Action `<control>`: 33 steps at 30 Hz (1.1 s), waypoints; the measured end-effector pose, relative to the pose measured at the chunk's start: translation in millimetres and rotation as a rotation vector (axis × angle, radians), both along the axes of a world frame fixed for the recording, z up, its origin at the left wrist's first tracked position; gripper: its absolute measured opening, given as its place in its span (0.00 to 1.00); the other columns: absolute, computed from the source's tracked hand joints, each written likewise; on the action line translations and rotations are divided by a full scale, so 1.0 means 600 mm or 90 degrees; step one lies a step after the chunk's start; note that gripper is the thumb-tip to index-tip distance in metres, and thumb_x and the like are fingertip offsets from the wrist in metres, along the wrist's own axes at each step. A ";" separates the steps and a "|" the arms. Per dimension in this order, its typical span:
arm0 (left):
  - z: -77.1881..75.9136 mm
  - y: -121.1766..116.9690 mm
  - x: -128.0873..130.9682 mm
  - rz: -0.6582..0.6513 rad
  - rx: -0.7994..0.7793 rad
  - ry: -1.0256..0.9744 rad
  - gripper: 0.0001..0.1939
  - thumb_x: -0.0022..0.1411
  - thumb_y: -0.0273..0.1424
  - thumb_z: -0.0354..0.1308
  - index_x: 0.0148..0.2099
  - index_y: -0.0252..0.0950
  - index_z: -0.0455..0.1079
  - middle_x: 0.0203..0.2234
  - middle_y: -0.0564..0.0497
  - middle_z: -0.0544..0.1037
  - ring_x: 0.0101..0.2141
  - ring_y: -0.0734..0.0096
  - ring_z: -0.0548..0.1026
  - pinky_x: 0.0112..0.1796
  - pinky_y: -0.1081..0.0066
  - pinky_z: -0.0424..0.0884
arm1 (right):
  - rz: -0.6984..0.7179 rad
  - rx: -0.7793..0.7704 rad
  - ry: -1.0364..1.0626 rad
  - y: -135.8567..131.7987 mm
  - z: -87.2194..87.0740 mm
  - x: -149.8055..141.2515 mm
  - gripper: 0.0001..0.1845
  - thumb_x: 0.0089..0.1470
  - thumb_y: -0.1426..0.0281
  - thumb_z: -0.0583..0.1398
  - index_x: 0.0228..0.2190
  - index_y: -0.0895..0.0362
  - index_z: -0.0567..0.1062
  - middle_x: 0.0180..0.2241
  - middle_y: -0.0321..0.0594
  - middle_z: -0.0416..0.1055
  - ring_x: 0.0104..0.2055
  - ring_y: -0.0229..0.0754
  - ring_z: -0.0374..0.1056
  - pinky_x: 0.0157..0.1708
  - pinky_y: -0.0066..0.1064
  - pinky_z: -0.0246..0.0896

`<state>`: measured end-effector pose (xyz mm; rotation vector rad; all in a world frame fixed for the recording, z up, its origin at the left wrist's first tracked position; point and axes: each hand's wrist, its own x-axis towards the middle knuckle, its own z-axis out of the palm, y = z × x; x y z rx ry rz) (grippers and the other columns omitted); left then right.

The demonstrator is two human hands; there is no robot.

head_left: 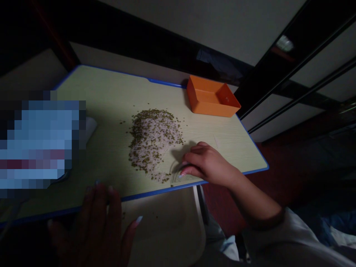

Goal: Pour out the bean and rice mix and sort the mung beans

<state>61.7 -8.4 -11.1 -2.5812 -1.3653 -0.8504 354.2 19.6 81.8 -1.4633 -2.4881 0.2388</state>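
Close to you, at the lower left, your left hand point(97, 218) was open, its fingers apart and pointing across the near edge of the table point(111, 85); whether they touched it could not be told. Beside this hand, below the table's edge, was a pale plastic tub point(167, 222), with a few dark specks inside.

Further to the right, a grey sleeve point(278, 237) led to your right hand point(205, 161). Its fingers were bent toward the thumb, at a clear plastic vessel point(175, 179) near the blue rim, but it could not be told whether they gripped it.

Just left of the vessel, on the pale tabletop, lay the pile of rice and mung beans point(155, 141). The green beans were densest along its left and far sides, and some lay loose around. Beyond your right hand was a thin white strip point(217, 141). Near the far right corner stood an open orange box point(214, 100), and behind it rose dark and pale panels point(200, 26).
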 end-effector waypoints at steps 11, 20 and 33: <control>0.000 0.000 0.000 0.015 -0.020 0.008 0.38 0.60 0.28 0.51 0.69 0.32 0.41 0.69 0.32 0.50 0.70 0.51 0.45 0.65 0.34 0.40 | -0.042 0.077 0.123 -0.011 -0.028 -0.001 0.25 0.61 0.47 0.54 0.35 0.57 0.73 0.30 0.40 0.76 0.34 0.41 0.70 0.39 0.33 0.55; -0.001 0.004 -0.001 0.005 -0.013 -0.004 0.40 0.59 0.27 0.53 0.70 0.32 0.40 0.69 0.32 0.48 0.70 0.49 0.46 0.66 0.34 0.42 | -0.076 0.114 0.049 -0.025 -0.026 -0.015 0.21 0.65 0.54 0.52 0.33 0.57 0.75 0.27 0.39 0.73 0.31 0.41 0.67 0.38 0.34 0.54; 0.005 0.000 -0.004 0.016 -0.043 0.013 0.42 0.59 0.30 0.54 0.70 0.36 0.37 0.69 0.33 0.48 0.69 0.46 0.47 0.64 0.31 0.47 | -0.063 0.143 0.095 -0.027 -0.033 -0.020 0.19 0.65 0.56 0.54 0.33 0.56 0.75 0.27 0.39 0.75 0.30 0.40 0.69 0.37 0.34 0.56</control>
